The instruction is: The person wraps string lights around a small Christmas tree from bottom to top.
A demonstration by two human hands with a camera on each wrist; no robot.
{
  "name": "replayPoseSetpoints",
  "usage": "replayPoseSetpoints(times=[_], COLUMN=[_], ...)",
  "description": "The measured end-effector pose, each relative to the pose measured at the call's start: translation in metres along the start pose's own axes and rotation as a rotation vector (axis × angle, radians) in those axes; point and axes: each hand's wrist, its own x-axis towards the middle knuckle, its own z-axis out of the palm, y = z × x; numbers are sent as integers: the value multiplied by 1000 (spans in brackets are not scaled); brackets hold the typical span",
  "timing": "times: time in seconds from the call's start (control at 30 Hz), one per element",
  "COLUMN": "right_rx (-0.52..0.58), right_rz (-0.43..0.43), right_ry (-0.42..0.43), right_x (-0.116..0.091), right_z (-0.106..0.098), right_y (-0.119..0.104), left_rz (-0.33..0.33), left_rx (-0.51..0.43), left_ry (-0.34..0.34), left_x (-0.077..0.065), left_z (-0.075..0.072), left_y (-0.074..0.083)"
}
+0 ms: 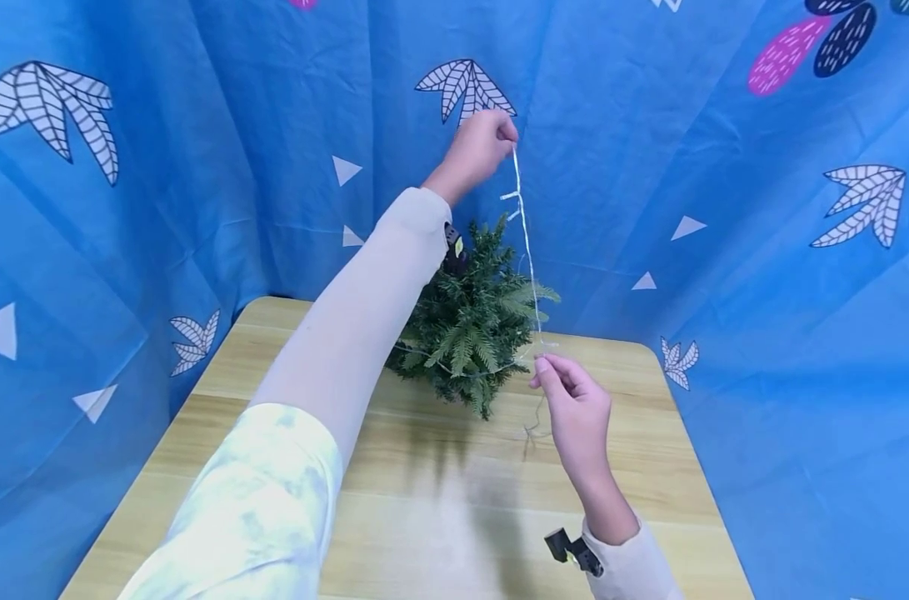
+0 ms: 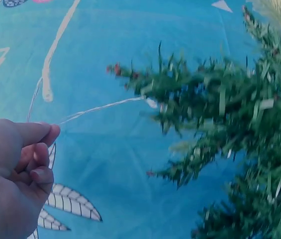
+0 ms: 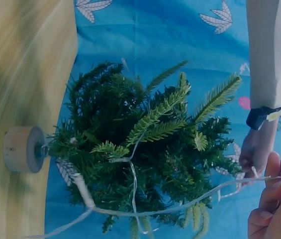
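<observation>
A small green artificial Christmas tree (image 1: 469, 325) stands near the back of the table; its round wooden base (image 3: 25, 149) shows in the right wrist view. Up behind the treetop, my left hand (image 1: 480, 150) pinches a thin white string of lights (image 1: 527, 229) between thumb and fingers. From there the string runs down the tree's right side toward my right hand (image 1: 577, 408), whose thumb and forefinger pinch it. Part of the string crosses the tree's lower front branches. In the left wrist view, a length stretches from the left fingertips to a branch.
Below the right hand, a loose end of the string (image 1: 531, 431) dangles over the wooden table (image 1: 611, 500). Blue patterned curtains (image 1: 611, 167) hang close behind the table and along both sides. Each wrist wears a small black camera (image 1: 574, 552).
</observation>
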Motion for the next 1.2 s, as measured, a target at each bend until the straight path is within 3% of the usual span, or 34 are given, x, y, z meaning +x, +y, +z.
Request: replayPoseSetpoints(times=[0.43, 0.97, 1.2], right_rx=[11, 15, 11], right_rz=[-6, -1, -6], right_ry=[-32, -63, -64], right_x=[-7, -12, -14], right_z=[6, 9, 9], right_y=[-1, -3, -5], left_rz=[-35, -121, -167], left_rx=[71, 37, -29], left_ry=[96, 159, 161], left_x=[-6, -28, -38], left_z=[-29, -62, -73], left_y=[-33, -61, -79])
